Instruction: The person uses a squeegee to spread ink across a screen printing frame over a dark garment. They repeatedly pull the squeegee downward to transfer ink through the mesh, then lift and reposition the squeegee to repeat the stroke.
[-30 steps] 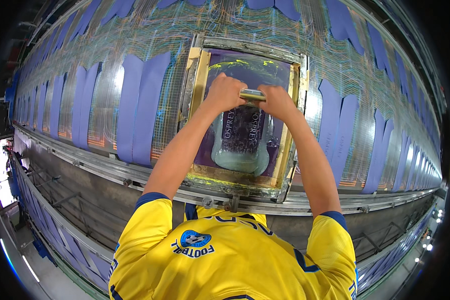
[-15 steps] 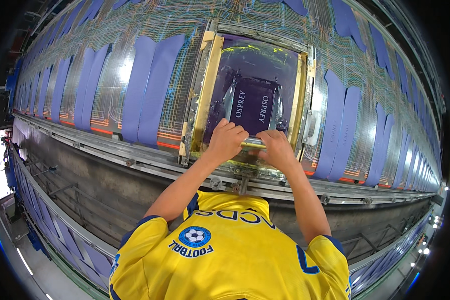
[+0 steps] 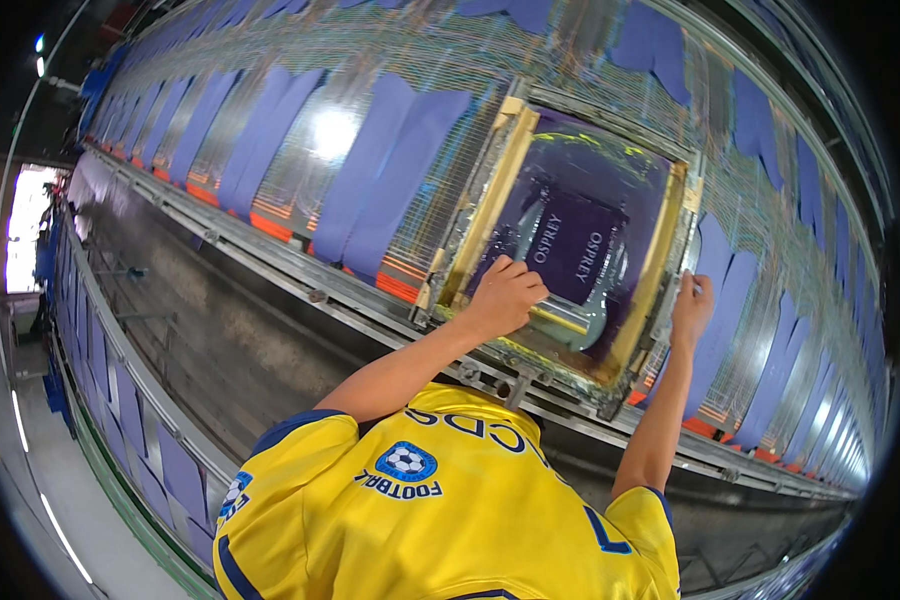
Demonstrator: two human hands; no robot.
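A screen-printing frame point(image 3: 515, 135) with taped edges holds dark purple ink point(image 3: 635, 210) around a rectangular patch with pale lettering. Near the screen's lower edge, my left hand point(image 3: 505, 298) is closed on a metal-barred squeegee point(image 3: 563, 318), which lies across the screen. My right hand point(image 3: 692, 305) is off the squeegee, at the frame's right side, fingers curled on what appears to be its side handle, which is mostly hidden by that hand.
The long printing table point(image 3: 420, 245) carries rows of lavender cut panels point(image 3: 380, 170) on both sides of the frame. A metal rail point(image 3: 320, 297) runs along its near edge. A second rack point(image 3: 120, 360) with similar panels stands at lower left, past a grey walkway point(image 3: 225, 330).
Both hands came down the screen with the squeegee to its lower edge. My right hand then left the squeegee and moved right to the frame's side. The view has turned.
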